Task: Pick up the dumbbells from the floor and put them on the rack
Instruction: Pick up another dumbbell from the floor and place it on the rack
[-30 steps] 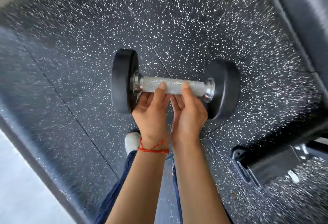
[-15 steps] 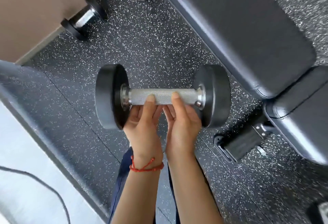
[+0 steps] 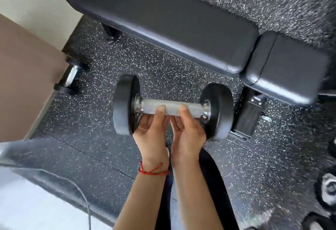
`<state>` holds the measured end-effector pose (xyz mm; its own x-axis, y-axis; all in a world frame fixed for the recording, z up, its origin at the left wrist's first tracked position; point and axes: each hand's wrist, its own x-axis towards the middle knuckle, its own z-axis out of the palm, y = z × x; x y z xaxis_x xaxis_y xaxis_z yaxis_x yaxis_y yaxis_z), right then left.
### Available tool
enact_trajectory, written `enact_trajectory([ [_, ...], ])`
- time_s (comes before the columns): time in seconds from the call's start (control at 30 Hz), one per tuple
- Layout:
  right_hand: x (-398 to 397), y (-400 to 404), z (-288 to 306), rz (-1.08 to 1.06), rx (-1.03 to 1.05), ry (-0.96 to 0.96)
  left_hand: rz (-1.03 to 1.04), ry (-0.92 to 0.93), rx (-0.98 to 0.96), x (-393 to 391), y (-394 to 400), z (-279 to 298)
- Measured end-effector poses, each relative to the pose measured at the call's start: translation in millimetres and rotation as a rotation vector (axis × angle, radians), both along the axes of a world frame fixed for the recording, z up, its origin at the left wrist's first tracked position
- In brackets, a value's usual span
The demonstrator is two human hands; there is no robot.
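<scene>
A dumbbell (image 3: pixel 218 111) with black round heads and a knurled chrome handle hangs level above the speckled floor, held from below by both hands. My left hand (image 3: pixel 151 135), with a red string on its wrist, grips the handle's left half. My right hand (image 3: pixel 188 135) grips the right half beside it. Both thumbs lie over the top of the handle. A second dumbbell (image 3: pixel 70 77) lies on the floor at the left, against the wall. The rack is not in view.
A black padded bench (image 3: pixel 163 22) runs across the top, its seat pad (image 3: pixel 291 76) and metal frame foot (image 3: pixel 249 113) at the right. A brown wall (image 3: pixel 23 76) stands at the left. A thin cable (image 3: pixel 83 198) lies at lower left. Blurred dark equipment (image 3: pixel 327 191) sits at the right edge.
The view has swung up and left while both hands keep the dumbbell. The bench now fills the top, and the second dumbbell by the wall has come closer into view.
</scene>
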<state>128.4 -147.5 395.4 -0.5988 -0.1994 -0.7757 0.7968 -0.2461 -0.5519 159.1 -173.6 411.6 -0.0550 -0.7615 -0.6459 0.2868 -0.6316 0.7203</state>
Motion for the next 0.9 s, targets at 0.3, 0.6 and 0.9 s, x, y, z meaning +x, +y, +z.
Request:
enact_trajectory([
  [0.3, -9, 57, 37, -0.333, -0.057, 0.004, -0.297, -0.026, -0.005, -16, 48, 32],
  [0.6, -34, 165, 66, -0.651, -0.073, 0.006, -0.632, -0.061, -0.049, -52, 150, 56],
  [0.9, -46, 297, 104, -0.934, -0.047, 0.075, -0.959, -0.028, -0.077, -75, 282, 92],
])
